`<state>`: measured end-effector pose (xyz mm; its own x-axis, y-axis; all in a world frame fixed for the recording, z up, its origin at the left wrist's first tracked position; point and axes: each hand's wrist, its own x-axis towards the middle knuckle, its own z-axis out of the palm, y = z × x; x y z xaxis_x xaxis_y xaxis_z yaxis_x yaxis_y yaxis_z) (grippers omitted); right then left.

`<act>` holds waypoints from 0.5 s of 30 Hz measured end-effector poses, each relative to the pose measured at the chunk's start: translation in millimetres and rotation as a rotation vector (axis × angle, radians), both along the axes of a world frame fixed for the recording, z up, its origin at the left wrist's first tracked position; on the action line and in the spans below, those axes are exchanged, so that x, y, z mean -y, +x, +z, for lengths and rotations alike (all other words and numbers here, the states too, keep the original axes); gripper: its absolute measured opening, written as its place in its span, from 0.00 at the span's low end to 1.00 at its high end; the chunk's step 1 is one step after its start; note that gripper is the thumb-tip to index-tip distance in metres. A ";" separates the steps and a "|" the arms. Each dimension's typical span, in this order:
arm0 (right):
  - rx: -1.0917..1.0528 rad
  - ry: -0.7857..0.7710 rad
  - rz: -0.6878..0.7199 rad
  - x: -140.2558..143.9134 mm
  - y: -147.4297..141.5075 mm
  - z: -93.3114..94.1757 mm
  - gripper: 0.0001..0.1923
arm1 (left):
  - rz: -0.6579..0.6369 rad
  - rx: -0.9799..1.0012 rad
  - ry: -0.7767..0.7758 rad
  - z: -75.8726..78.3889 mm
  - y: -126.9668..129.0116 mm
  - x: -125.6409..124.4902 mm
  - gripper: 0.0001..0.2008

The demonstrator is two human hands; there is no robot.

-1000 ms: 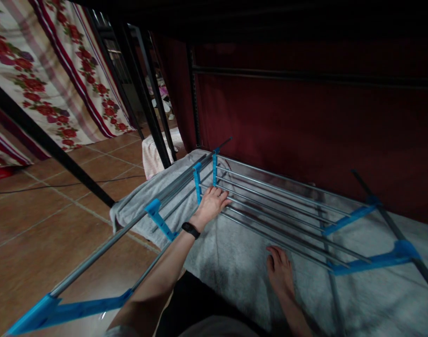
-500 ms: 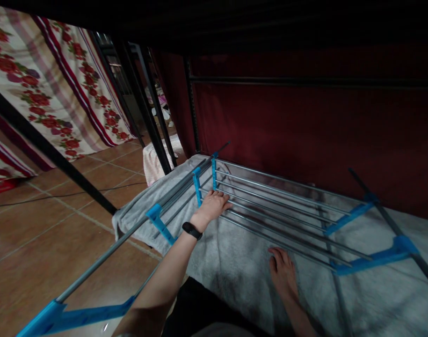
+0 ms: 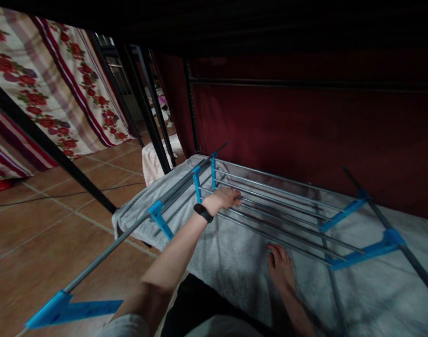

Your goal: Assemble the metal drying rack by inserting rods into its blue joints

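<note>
Left hand curls loosely over the drying rack rails; right hand rests flat and open on the grey blanket beneath the rack.

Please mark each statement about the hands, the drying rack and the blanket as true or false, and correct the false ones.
1. The left hand rests on the metal bars of the drying rack. True.
2. The right hand grips a blue joint. False: it lies flat on the grey blanket, just below the bars.
3. A black band is on the left wrist. True.
4. The blanket is red. False: it is grey; the wall behind is dark red.
</note>
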<state>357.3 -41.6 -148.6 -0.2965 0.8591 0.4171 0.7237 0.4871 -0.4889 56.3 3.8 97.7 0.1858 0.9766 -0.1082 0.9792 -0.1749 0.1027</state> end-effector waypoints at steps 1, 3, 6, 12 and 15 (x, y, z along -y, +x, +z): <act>-0.001 0.004 0.001 -0.4 0.1 -1.2 0.20 | 0.008 -0.004 0.006 4.3 0.3 -2.2 0.20; 0.000 0.012 0.000 -1.5 0.5 -3.5 0.19 | 0.017 -0.006 0.017 14.1 -0.7 -6.1 0.20; 0.009 0.014 0.004 -2.9 1.2 -6.0 0.19 | 0.013 0.008 0.000 32.7 -7.4 -10.9 0.21; 0.026 0.007 0.009 -3.6 2.5 -8.6 0.20 | -0.007 0.024 -0.032 80.7 -42.0 -22.8 0.20; 0.021 0.008 0.012 -4.0 3.1 -10.1 0.20 | 0.024 0.006 -0.016 97.5 -68.0 -29.8 0.21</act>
